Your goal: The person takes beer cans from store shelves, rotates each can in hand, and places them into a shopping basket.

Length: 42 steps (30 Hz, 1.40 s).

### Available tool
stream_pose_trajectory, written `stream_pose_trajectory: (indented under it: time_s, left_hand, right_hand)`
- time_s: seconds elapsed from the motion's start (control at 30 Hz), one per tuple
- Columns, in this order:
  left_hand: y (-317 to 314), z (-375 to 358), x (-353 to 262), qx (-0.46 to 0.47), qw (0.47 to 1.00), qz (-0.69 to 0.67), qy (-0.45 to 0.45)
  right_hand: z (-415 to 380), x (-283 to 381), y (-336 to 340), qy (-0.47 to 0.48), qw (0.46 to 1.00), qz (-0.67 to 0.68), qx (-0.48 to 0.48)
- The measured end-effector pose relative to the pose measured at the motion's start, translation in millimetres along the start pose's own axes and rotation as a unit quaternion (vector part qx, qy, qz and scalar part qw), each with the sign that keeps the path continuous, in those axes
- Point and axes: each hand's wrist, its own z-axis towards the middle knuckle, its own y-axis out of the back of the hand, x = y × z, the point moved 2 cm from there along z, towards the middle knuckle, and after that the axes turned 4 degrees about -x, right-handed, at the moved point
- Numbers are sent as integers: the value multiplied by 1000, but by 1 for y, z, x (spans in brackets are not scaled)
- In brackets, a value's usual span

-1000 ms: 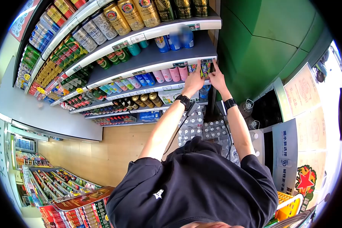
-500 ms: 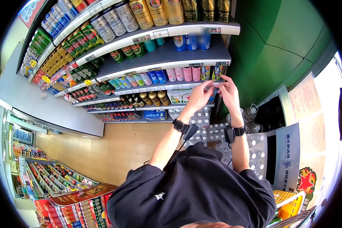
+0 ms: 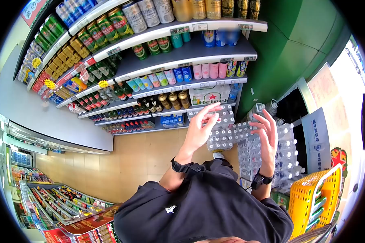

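My left hand (image 3: 199,128) is in the air before the lower shelves, palm inward, its fingers loosely curved and apart with nothing visible in them. To its right, my right hand (image 3: 267,139) is raised over packs of clear bottles (image 3: 286,152), fingers spread and empty. The two hands do not touch. Beyond them, pink cans (image 3: 205,71) and patterned tall cans (image 3: 231,69) stand upright on a shelf (image 3: 190,85). Below that shelf is a white box with a red star (image 3: 212,95), close above my left fingertips.
Upper shelves hold green cans (image 3: 119,22) and other drinks. Shrink-wrapped bottles (image 3: 221,139) stand on the floor (image 3: 138,156). A yellow basket (image 3: 304,196) with green items sits at the lower right. A green wall (image 3: 288,60) rises at the right.
Both hands have come away from the patterned cans, down toward my body, and moved apart; their fingers have opened. The view has shifted, bringing more of the yellow basket into sight.
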Motion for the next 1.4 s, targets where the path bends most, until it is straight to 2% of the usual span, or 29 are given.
stream_pose_trajectory:
  time_s: [0.23, 0.37, 0.47, 1.0, 1.23, 1.4]
  left_hand:
    - [22, -69, -11, 64, 997, -39, 13]
    - [11, -98, -19, 120, 991, -44, 43]
    - [-6, -112, -12, 175, 982, -58, 31]
    - [-136, -170, -22, 453, 888, -72, 32]
    - [-197, -190, -31, 513, 855, -65, 23]
    - [-261, -198, -52, 546, 835, -47, -44]
  right_hand:
    - [-96, 21, -20, -1, 994, -28, -102]
    - [-147, 44, -26, 17, 988, -55, -147]
    - [-182, 60, -26, 32, 978, -72, -192]
    - [-338, 116, 7, 58, 895, -152, -416]
    - [-373, 130, 40, 80, 868, -162, -463]
    - [-393, 142, 78, 95, 860, -163, -474]
